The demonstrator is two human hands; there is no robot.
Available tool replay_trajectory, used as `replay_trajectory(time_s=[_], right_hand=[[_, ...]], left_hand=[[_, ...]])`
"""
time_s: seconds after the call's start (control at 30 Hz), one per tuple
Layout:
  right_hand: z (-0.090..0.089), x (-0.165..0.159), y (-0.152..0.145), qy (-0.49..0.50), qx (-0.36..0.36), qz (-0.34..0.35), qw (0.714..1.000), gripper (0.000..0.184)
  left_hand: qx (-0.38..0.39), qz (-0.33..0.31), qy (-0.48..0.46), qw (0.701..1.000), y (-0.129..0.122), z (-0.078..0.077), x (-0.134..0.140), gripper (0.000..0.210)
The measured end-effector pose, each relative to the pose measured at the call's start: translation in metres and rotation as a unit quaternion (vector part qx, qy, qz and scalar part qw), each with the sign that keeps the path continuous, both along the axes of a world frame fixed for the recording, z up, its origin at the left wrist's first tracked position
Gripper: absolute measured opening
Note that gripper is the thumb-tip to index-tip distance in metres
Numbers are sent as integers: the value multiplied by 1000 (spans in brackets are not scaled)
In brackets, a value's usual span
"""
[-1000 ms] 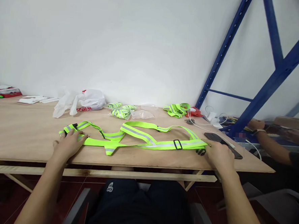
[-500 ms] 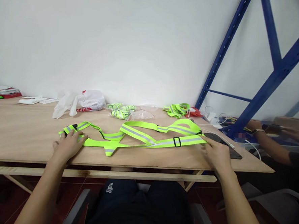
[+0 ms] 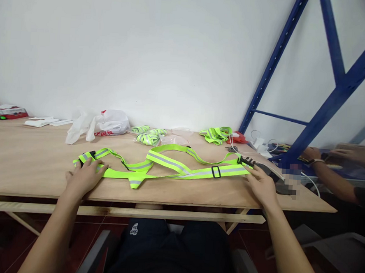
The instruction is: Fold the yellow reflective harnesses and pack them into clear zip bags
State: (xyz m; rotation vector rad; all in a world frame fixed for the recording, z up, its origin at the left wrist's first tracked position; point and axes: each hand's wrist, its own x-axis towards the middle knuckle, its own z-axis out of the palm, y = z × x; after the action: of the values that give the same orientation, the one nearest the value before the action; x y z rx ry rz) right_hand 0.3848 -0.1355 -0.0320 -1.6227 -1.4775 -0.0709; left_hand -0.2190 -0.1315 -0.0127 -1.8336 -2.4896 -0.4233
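A neon-yellow reflective harness [image 3: 168, 164] with grey stripes lies stretched lengthwise along the wooden table. My left hand [image 3: 85, 178] is closed over its bunched left end, where a black buckle shows past the fingers. At the other end, my right hand [image 3: 261, 184] pinches the lower strap with the fingers partly extended. Close to those fingertips sits a black side-release buckle [image 3: 245, 161]. A black slide adjuster [image 3: 216, 172] is on the lower strap. Between my hands, a short pointed tab [image 3: 134, 183] hangs toward the table's front edge.
Bagged reflective straps [image 3: 148, 138] and a loose strap bundle [image 3: 216, 134] lie along the wall. A white plastic bag [image 3: 111, 122] is at back left. White cables and a dark, partly blurred device lie right, beside a blue metal frame [image 3: 313, 124]. Another person's hands [image 3: 311, 154] are beyond it.
The upper right loop of the harness has dropped flatter. The black buckle at the right end now shows beside my right hand, whose fingers have shifted. My left hand stays in place.
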Motion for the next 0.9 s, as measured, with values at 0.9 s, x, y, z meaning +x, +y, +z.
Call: replay_trajectory(time_s=[0.9], right_hand=[[9, -113, -15, -208, -75, 233, 947, 45]], left_hand=[[168, -100, 23, 980, -19, 5, 17, 41]])
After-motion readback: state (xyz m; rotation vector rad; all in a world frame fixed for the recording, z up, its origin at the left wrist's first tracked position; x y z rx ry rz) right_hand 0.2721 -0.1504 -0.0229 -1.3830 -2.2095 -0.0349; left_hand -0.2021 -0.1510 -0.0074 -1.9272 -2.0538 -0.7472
